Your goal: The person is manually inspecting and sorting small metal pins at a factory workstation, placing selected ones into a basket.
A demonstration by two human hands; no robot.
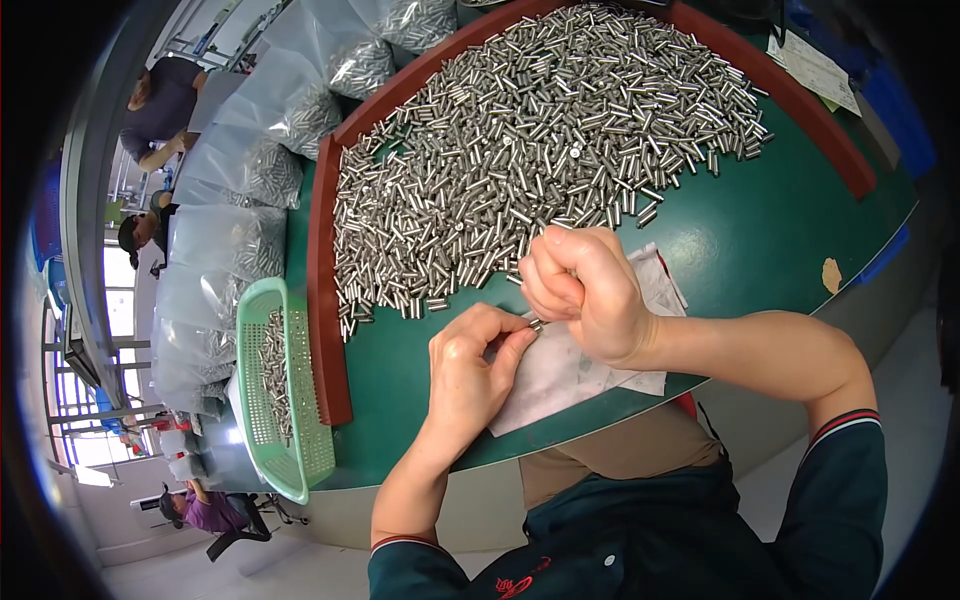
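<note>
Nothing legible: red lettering (514,586) on dark shirt (680,545), small print (808,62) on paper (835,88)

We're wearing a dark teal short-sleeved cloth shirt (650,550), thin red and white stripes edging its sleeve cuffs (845,424). Red marking (514,586) and small round white button (610,561) up front. Brown cloth garment (640,446) at lap. Left hand (466,368), right hand (592,292): bare.

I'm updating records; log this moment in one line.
left hand: pinching metal pin | right hand: closed, inside hidden | metal pins: heaped on green table
</note>
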